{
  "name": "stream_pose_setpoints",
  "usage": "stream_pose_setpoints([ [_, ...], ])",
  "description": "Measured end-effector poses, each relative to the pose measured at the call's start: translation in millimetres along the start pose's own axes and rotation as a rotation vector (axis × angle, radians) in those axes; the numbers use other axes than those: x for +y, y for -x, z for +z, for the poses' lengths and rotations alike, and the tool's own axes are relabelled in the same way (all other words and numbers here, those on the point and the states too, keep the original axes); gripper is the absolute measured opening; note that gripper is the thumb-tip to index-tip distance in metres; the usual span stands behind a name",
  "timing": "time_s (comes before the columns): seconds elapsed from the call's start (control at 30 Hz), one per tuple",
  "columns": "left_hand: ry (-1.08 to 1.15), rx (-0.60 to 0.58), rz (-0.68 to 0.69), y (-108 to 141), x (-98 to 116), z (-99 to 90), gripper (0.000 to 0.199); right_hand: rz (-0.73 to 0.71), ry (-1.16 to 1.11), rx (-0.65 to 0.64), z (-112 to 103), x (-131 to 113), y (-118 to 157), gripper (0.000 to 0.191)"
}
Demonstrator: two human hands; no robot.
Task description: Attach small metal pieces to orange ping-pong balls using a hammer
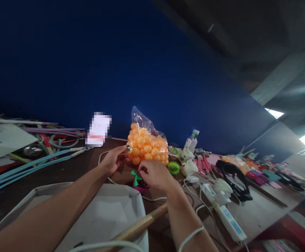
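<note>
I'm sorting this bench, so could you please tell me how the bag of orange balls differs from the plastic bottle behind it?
The bag of orange balls is wide, crinkled and packed with orange; the plastic bottle is slim, rigid and pale with a green cap. The bag is close to the left hand; the bottle stands farther off. Both are clear plastic and upright.
</note>
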State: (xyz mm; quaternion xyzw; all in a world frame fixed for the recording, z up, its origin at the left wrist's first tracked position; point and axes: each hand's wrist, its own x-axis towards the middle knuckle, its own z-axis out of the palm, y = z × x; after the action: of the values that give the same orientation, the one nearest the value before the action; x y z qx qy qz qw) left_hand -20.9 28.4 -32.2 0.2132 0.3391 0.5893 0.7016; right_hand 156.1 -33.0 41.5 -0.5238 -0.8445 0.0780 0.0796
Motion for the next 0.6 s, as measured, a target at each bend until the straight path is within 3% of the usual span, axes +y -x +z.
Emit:
stream_pose_setpoints([
  [0.1, 0.031, -0.039, 0.031, 0, 1, -0.5, 0.005, 0.009, -0.270, 0.211, 6, 0, -4, 0.013],
  [0.2, 0.032, -0.139, 0.051, 0, 1, -1.3, 0.009, 0.021, -0.602, 0.335, 16, 0, -11, 0.012],
  [0.37, 0.000, -0.240, 0.075, 4, 1, -0.3, 0.019, 0.072, -1.027, 0.348, 26, -1, -22, 0.015],
  [0.5, -0.026, -0.282, 0.073, 7, 1, -0.1, 0.033, 0.127, -1.207, 0.337, 27, -3, -27, 0.020],
  [0.6, -0.040, -0.316, 0.056, 7, 0, -1.5, 0.031, 0.137, -1.278, 0.336, 29, -2, -30, 0.020],
])
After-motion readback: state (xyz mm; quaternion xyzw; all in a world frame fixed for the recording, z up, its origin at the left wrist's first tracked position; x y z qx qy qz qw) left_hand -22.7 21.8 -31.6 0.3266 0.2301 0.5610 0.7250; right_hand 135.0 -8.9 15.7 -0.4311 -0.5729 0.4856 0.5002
